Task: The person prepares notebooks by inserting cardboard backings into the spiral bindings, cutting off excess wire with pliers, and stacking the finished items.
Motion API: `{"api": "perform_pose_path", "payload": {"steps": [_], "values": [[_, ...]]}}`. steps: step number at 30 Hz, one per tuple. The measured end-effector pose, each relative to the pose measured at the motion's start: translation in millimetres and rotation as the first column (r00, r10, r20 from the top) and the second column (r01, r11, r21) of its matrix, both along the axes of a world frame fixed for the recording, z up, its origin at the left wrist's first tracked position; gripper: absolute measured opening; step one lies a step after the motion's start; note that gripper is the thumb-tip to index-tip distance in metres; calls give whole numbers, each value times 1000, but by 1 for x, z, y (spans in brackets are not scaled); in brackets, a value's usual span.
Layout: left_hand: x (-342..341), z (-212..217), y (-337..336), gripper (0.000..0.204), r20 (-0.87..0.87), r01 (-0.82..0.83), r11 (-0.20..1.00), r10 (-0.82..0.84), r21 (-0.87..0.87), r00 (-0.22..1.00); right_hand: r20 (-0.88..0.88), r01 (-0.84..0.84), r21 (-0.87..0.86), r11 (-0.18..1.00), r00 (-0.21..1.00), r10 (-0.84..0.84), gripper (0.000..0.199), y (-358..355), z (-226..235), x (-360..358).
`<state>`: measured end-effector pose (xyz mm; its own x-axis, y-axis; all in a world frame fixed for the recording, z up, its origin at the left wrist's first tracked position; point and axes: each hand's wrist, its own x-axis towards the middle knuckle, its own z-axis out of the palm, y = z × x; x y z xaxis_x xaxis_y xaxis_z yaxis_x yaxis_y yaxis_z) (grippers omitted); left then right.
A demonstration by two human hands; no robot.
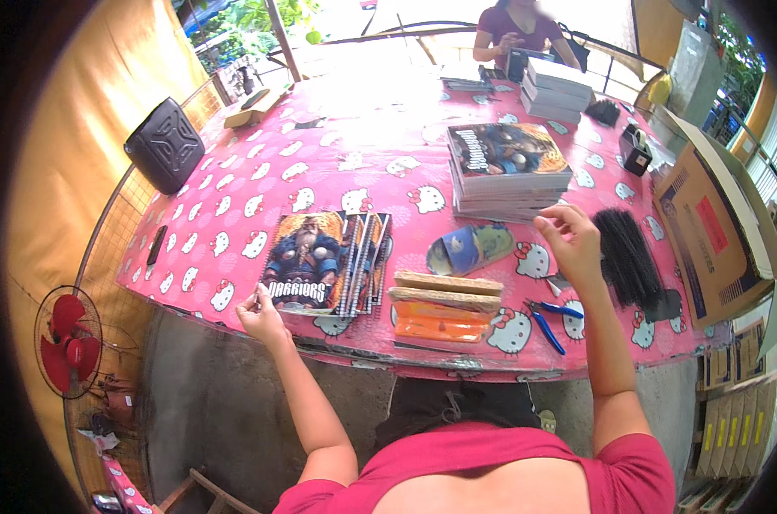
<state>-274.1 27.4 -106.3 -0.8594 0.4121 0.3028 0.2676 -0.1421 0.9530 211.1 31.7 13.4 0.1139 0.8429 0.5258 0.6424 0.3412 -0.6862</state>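
Observation:
My left hand [265, 320] is at the lower left corner of a spiral-bound notebook [307, 261] with a bearded warrior on its cover, thumb and fingers closed at that corner. Under it, more notebooks [374, 265] fan out to the right, their black coil bindings showing. Over at the right, my right hand [572, 244] is raised beside the front right corner of a tall stack of matching books [508, 167]. Its fingers are bent and slightly apart, with nothing visible in them.
Near the front edge lie an orange-wrapped bundle [444, 321], blue-handled pliers [547, 325] and a blue patterned pouch-like item [467, 250]. Black binding coils [627, 257] lie beside a cardboard box [714, 231]. Across the pink table [234, 184], another person [525, 30] handles books near a pile [556, 90].

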Motion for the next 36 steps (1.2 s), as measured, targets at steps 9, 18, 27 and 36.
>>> {"api": "perform_pose_path", "payload": {"steps": [9, 18, 27, 36], "values": [[-31, 78, 44, 78, 520, 837, 323, -668, -442, 532, 49, -641, -387, 663, 704, 709, 82, -50, -62, -181], [-58, 43, 86, 72, 773, 985, 129, -635, 119, -10, -530, -609, -613, 504, 790, 310, 106, 18, -56, -218], [2, 57, 73, 31, 826, 974, 199, -564, 112, 21, -878, -747, -462, 478, 460, -129, 60, 49, -66, -240], [27, 77, -32, 71, 217, 937, 346, -919, 49, 329, -955, -782, -58, 621, 226, 195, 113, -10, -81, -228]]}}
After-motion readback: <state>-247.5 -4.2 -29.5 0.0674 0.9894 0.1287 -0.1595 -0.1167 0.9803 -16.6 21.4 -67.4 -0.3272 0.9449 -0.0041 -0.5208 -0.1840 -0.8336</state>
